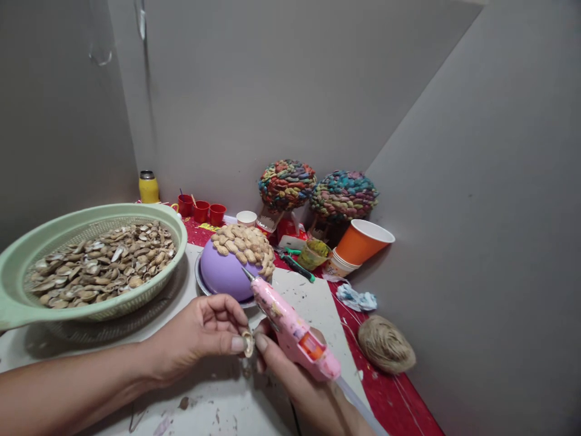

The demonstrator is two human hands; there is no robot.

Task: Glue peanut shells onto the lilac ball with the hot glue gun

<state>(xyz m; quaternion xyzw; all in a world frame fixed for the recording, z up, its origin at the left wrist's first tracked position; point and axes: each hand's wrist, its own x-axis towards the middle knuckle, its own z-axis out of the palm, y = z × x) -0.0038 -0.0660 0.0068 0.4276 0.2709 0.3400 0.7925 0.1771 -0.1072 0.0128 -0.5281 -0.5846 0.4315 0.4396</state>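
Observation:
My left hand (pixel 200 333) pinches a peanut shell (pixel 248 344) between thumb and fingers, its hollow side partly showing. My right hand (pixel 295 369) grips a pink hot glue gun (pixel 290 321), whose metal nozzle points up and left. The right thumb and fingertips come close to the same shell; whether they touch it I cannot tell. Just beyond both hands, a purple balloon (pixel 223 272) rests in a metal bowl (pixel 198 280). Peanut shells (pixel 242 243) cover its top and right side, while the near left part is bare purple.
A green colander (pixel 181 233) full of shells stands at left. Behind are a yellow bottle (pixel 148 188), red cups (pixel 201 212) and two colourful shell-covered balls (pixel 287 184). Pliers (pixel 297 266), orange paper cups (pixel 363 242) and a twine ball (pixel 385 344) lie to the right, near the grey wall.

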